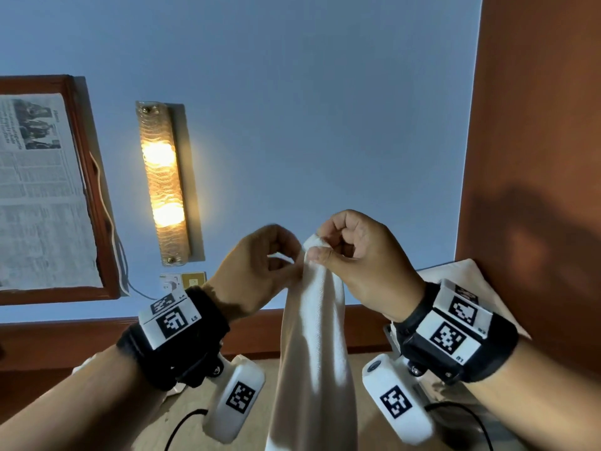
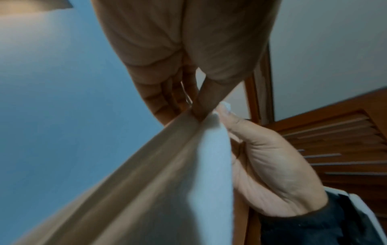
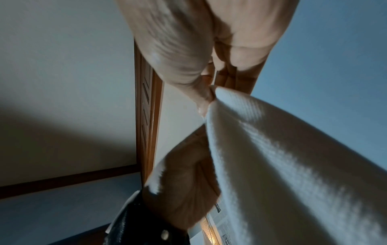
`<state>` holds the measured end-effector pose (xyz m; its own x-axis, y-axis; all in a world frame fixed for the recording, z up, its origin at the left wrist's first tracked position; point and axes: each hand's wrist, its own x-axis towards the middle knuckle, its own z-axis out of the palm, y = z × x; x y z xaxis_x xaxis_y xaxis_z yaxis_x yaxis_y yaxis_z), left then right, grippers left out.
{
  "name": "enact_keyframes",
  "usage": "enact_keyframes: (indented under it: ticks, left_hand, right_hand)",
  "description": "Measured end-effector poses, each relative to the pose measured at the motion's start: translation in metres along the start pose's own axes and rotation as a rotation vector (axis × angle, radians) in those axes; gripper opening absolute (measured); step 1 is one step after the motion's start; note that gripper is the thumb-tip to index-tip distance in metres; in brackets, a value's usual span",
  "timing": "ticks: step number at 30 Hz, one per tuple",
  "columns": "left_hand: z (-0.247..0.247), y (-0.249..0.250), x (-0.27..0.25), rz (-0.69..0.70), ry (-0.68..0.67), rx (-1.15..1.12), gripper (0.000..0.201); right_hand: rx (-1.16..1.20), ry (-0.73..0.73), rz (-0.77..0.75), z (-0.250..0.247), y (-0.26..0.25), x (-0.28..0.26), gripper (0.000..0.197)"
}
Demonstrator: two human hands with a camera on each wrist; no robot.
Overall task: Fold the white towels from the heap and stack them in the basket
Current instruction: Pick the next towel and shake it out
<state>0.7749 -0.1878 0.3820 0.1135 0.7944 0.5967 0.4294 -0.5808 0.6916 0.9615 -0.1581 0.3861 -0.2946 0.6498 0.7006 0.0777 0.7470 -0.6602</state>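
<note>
Both hands are up in front of the blue wall, close together. Right hand pinches the top corner of a white towel between thumb and curled fingers; left hand pinches the edge just beside it. Towel hangs straight down between the wrists.

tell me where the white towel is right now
In the head view the white towel hangs at centre, pinched at its top between the left hand and right hand, in front of the blue wall.
</note>
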Motion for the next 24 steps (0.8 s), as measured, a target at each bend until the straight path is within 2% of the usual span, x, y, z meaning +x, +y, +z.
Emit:
enact_keyframes:
  ticks: [3, 4, 6, 7, 8, 10, 12, 14, 18, 20, 22, 24]
  left_hand:
    - [0.015, -0.036, -0.012, -0.08, -0.197, 0.182, 0.013]
    - [0.021, -0.05, -0.016, -0.083, -0.221, 0.241, 0.014]
    - [0.031, -0.072, -0.022, -0.101, -0.139, 0.35, 0.016]
    - [0.033, -0.08, -0.024, -0.14, -0.055, 0.37, 0.019]
    - [0.035, -0.085, -0.025, -0.189, 0.034, 0.341, 0.022]
    - [0.038, -0.092, -0.027, -0.249, 0.163, 0.214, 0.026]
    - [0.04, -0.096, -0.031, -0.223, 0.213, 0.207, 0.036]
    - [0.042, -0.103, -0.038, -0.182, 0.177, 0.298, 0.044]
    - [0.043, -0.142, -0.055, -0.248, 0.13, 0.411, 0.025]
    - [0.04, -0.17, -0.071, -0.315, 0.132, 0.461, 0.016]
    - [0.036, -0.197, -0.094, -0.442, 0.103, 0.568, 0.008]
    - [0.03, -0.221, -0.121, -0.581, 0.052, 0.673, 0.01]
  right_hand:
    - [-0.12, -0.046, 0.041, 0.001, 0.0, 0.003, 0.039]
    - [-0.195, -0.09, 0.053, 0.001, 0.002, 0.005, 0.04]
    - [-0.346, -0.2, 0.103, 0.0, 0.011, 0.007, 0.027]
    - [-0.419, -0.248, 0.126, -0.001, 0.017, 0.007, 0.011]
    - [-0.483, -0.283, 0.148, -0.001, 0.026, 0.005, 0.009]
    - [-0.546, -0.315, 0.216, 0.0, 0.045, 0.0, 0.028]
    - [-0.557, -0.295, 0.245, 0.0, 0.06, -0.004, 0.029]
    - [-0.553, -0.251, 0.239, 0.001, 0.071, -0.007, 0.028]
    - [-0.564, -0.182, 0.182, 0.009, 0.084, -0.02, 0.025]
    - [-0.56, -0.142, 0.172, 0.01, 0.095, -0.029, 0.024]
    - [-0.571, -0.083, 0.191, 0.002, 0.112, -0.035, 0.023]
    - [-0.607, -0.029, 0.26, -0.013, 0.137, -0.038, 0.022]
